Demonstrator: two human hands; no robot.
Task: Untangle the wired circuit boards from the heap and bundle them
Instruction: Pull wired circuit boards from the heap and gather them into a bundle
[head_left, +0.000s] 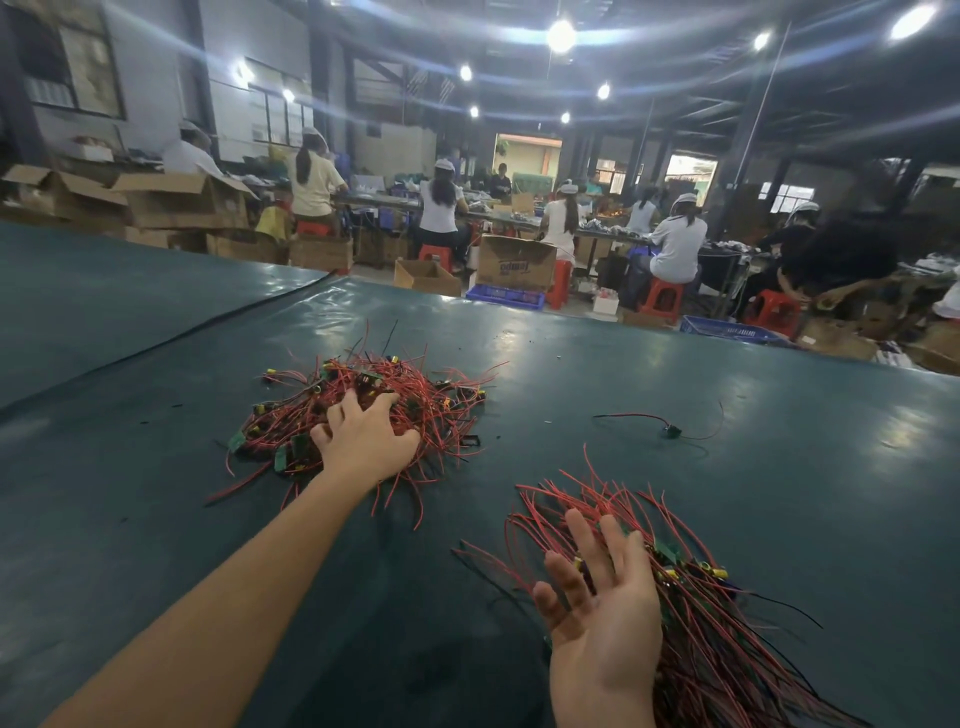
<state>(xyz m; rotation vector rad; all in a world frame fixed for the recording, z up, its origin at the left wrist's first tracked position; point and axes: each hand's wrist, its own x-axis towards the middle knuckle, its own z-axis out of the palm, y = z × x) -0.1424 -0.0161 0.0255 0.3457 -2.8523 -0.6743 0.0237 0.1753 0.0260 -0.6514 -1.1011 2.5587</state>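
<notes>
Left hand (365, 441): we see it on top of the heap, fingers spread and bent, tips sunk among the red wires; we cannot tell if it already pinches one.
Heap of wired circuit boards (415, 400): lies on the green table mat (156, 519), left of centre, wires crossing in all directions.
Step in hand: we judge it is picking one board; we should take the board body, not a wire end, and lift slowly so the neighbours fall free.
Right hand (602, 608): palm open, fingers straight and apart, holding nothing, touching the bundle.
Loose wired board (670, 430): alone, well apart from both piles.
Bundle (727, 649): near right, wires mostly parallel.
Writing: dark print on a cardboard box (514, 265) beyond the table; we cannot read it.
</notes>
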